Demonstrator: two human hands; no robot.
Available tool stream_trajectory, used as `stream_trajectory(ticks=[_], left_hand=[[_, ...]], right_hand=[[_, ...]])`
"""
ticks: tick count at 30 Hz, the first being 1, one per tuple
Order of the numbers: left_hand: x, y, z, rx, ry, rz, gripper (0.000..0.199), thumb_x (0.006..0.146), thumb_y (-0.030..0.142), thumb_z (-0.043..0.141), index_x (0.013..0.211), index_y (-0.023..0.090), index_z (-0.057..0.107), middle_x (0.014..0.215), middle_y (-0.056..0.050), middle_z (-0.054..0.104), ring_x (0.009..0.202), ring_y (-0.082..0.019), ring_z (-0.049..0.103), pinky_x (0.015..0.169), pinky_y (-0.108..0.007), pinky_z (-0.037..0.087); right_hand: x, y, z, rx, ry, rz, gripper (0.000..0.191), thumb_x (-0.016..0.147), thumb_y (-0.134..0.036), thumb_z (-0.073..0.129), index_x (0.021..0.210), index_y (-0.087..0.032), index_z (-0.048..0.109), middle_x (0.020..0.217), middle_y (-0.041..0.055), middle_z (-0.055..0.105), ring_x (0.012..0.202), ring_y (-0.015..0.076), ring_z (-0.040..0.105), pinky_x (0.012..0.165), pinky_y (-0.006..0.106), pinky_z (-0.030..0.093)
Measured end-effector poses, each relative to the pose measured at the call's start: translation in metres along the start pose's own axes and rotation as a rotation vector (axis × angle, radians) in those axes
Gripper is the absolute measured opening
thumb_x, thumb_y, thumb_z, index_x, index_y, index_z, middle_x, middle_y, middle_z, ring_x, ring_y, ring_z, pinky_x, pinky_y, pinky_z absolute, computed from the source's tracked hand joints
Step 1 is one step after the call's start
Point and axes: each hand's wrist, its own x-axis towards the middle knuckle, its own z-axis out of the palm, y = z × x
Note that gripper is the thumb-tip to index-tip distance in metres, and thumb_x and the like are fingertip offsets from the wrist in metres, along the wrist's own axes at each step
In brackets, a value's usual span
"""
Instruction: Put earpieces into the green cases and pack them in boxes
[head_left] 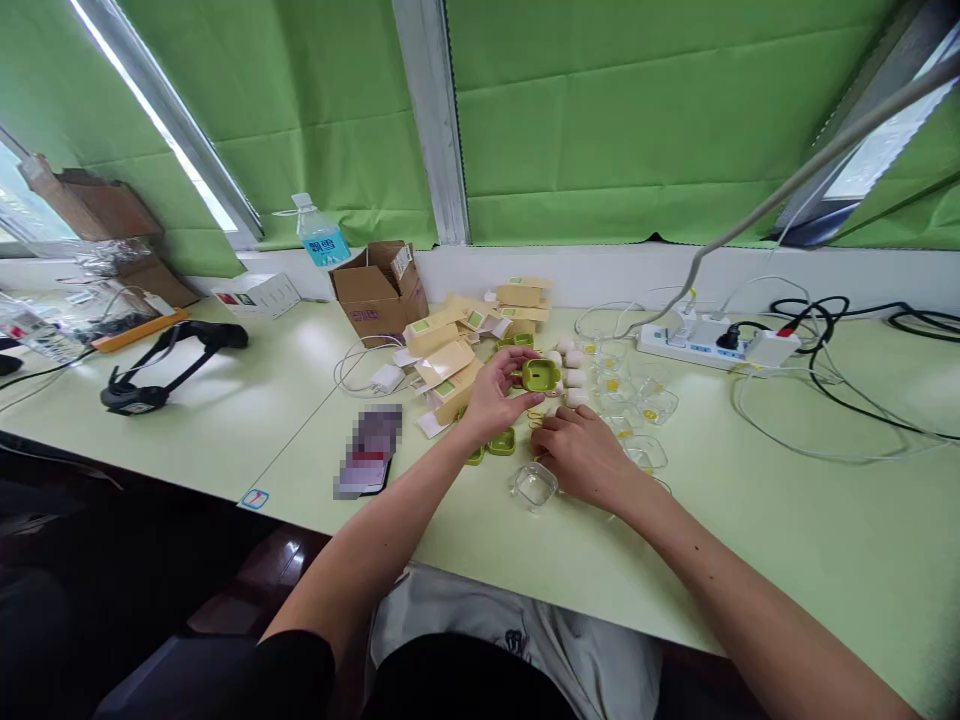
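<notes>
Between the fingers of my left hand (495, 393) is a small green square case (541, 376), its hollow side facing me. My right hand (577, 450) rests low over the table with curled fingers beside small yellow clips (535, 417); what its fingertips hold, if anything, is hidden. A clear plastic cup (535, 484) stands just left of and below that hand. More green cases (502, 441) lie under my left hand. Several whitish round pieces (575, 379) are lined up behind my right hand, with clear plastic covers (658, 405) bearing yellow stickers to their right.
Small cream cartons (442, 365) are piled behind my left hand. Farther left are a phone (369, 450), a white charger (387, 378), a cardboard box (380, 290), a bottle (321, 235) and a black headset (172, 365). A power strip (697, 340) with cables lies at the back right.
</notes>
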Motion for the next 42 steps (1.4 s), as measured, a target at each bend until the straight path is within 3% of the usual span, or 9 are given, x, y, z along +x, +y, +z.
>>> stream_trajectory(ticks=[6, 12, 14, 19, 22, 25, 29, 34, 42], left_hand=[[0.0, 0.001, -0.001, -0.002, 0.0, -0.002, 0.063, 0.067, 0.036, 0.098, 0.117, 0.022, 0.063, 0.124, -0.01, 0.072, 0.114, -0.024, 0.071, 0.096, -0.035, 0.058], [-0.004, 0.005, -0.001, 0.004, -0.092, -0.001, 0.059, 0.074, 0.04, 0.096, 0.123, 0.022, 0.068, 0.124, -0.011, 0.074, 0.112, -0.024, 0.072, 0.098, -0.036, 0.057], [-0.005, 0.007, -0.001, 0.007, -0.146, 0.011, 0.056, 0.077, 0.042, 0.094, 0.124, 0.022, 0.071, 0.128, -0.011, 0.073, 0.116, -0.025, 0.071, 0.101, -0.037, 0.057], [-0.008, 0.016, 0.001, -0.033, -0.291, 0.0, 0.054, 0.087, 0.049, 0.086, 0.133, 0.025, 0.074, 0.132, -0.013, 0.074, 0.119, -0.029, 0.072, 0.101, -0.04, 0.059], [-0.011, 0.022, 0.003, -0.074, -0.345, -0.054, 0.057, 0.089, 0.053, 0.083, 0.139, 0.027, 0.072, 0.14, -0.013, 0.072, 0.125, -0.031, 0.07, 0.101, -0.041, 0.06], [-0.013, 0.025, 0.005, -0.15, -0.395, -0.088, 0.064, 0.09, 0.051, 0.084, 0.146, 0.027, 0.065, 0.14, -0.014, 0.071, 0.121, -0.028, 0.071, 0.098, -0.037, 0.059], [-0.014, 0.022, 0.004, -0.254, -0.415, -0.15, 0.064, 0.086, 0.047, 0.089, 0.139, 0.023, 0.062, 0.114, -0.012, 0.075, 0.1, -0.022, 0.074, 0.089, -0.032, 0.058], [-0.014, 0.019, 0.005, -0.282, -0.415, -0.157, 0.056, 0.087, 0.049, 0.088, 0.132, 0.021, 0.07, 0.119, -0.013, 0.075, 0.107, -0.023, 0.073, 0.093, -0.032, 0.057], [-0.014, 0.02, 0.008, -0.293, -0.4, -0.158, 0.057, 0.086, 0.051, 0.088, 0.134, 0.025, 0.075, 0.127, -0.013, 0.076, 0.112, -0.024, 0.074, 0.098, -0.033, 0.059]], right_hand=[[-0.01, 0.009, -0.02, 0.241, 0.115, 0.111, 0.011, 0.097, -0.016, 0.064, 0.095, -0.022, 0.072, 0.093, 0.0049, 0.078, 0.089, 0.0218, 0.068, 0.076, 0.033, 0.04], [-0.025, 0.022, -0.039, 0.593, 0.691, 0.192, 0.013, 0.103, -0.026, 0.059, 0.107, -0.026, 0.071, 0.098, 0.0032, 0.079, 0.081, 0.0198, 0.07, 0.078, 0.035, 0.056], [-0.027, 0.024, -0.039, 0.654, 0.802, 0.214, 0.012, 0.104, -0.028, 0.061, 0.108, -0.027, 0.072, 0.098, 0.0031, 0.079, 0.079, 0.0192, 0.071, 0.077, 0.036, 0.06], [-0.027, 0.024, -0.04, 0.911, 0.845, 0.244, 0.013, 0.102, -0.029, 0.065, 0.106, -0.026, 0.077, 0.099, 0.0031, 0.077, 0.069, 0.0157, 0.07, 0.066, 0.033, 0.062], [-0.027, 0.025, -0.042, 1.015, 0.831, 0.22, 0.013, 0.097, -0.026, 0.071, 0.108, -0.026, 0.079, 0.097, 0.0023, 0.078, 0.069, 0.0153, 0.07, 0.067, 0.033, 0.063], [-0.028, 0.025, -0.043, 0.952, 0.834, 0.176, 0.012, 0.095, -0.022, 0.074, 0.105, -0.025, 0.079, 0.096, 0.0026, 0.08, 0.075, 0.0174, 0.072, 0.073, 0.035, 0.063], [-0.028, 0.025, -0.043, 0.721, 0.875, 0.031, 0.013, 0.099, -0.016, 0.069, 0.102, -0.026, 0.077, 0.094, 0.0034, 0.079, 0.08, 0.0195, 0.071, 0.073, 0.036, 0.059], [-0.024, 0.027, -0.04, 0.416, 0.924, -0.151, 0.012, 0.101, -0.012, 0.064, 0.104, -0.023, 0.071, 0.093, 0.0076, 0.077, 0.083, 0.0232, 0.067, 0.073, 0.039, 0.054], [-0.023, 0.025, -0.04, 0.203, 0.965, -0.132, 0.012, 0.102, -0.012, 0.062, 0.101, -0.022, 0.069, 0.091, 0.0077, 0.075, 0.079, 0.0226, 0.062, 0.068, 0.037, 0.048]])
